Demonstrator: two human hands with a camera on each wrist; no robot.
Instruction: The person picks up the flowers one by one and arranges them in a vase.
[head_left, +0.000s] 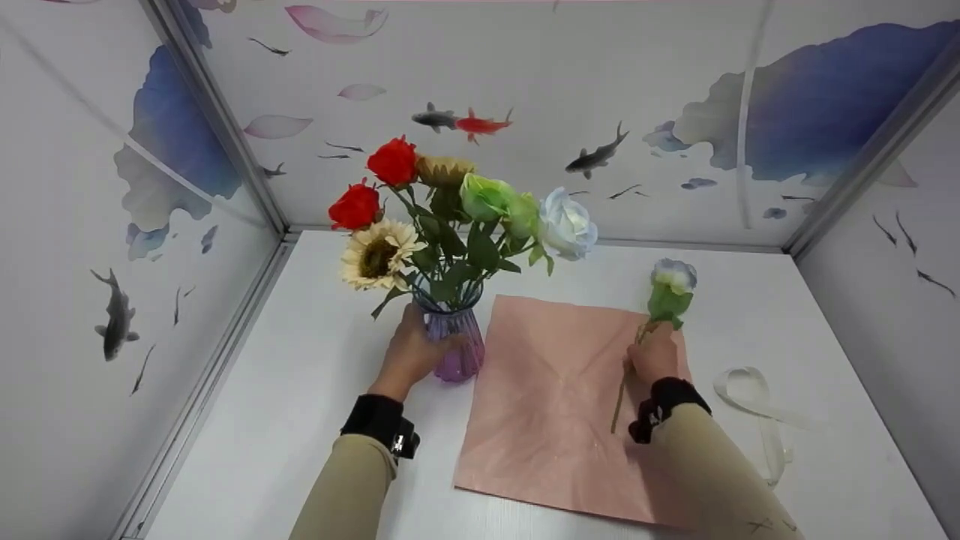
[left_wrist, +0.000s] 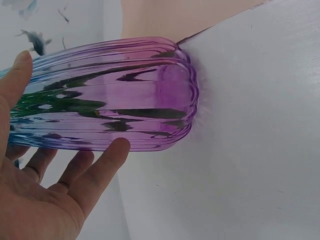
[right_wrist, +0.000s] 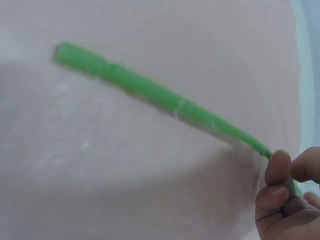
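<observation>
A ribbed glass vase (head_left: 461, 356), blue at the neck and purple below, stands upright on the white table with my left hand (head_left: 409, 352) around its side. In the left wrist view, the thumb and fingers lie on opposite sides of the vase (left_wrist: 135, 92). It bears red roses (head_left: 394, 161), sunflowers (head_left: 379, 257), green flowers (head_left: 487, 196) and a pale blue rose (head_left: 568, 223). My right hand (head_left: 654, 356) pinches another pale blue flower (head_left: 673, 276) by its stem, over a pink paper sheet (head_left: 555, 420). The green stem (right_wrist: 145, 92) extends from the fingertips in the right wrist view.
A loosely looped white ribbon (head_left: 750, 401) lies on the table (head_left: 817, 330) to the right of the paper. White panels printed with fish and petals enclose the table at the back and both sides, with metal frame bars (head_left: 217, 112) at the corners.
</observation>
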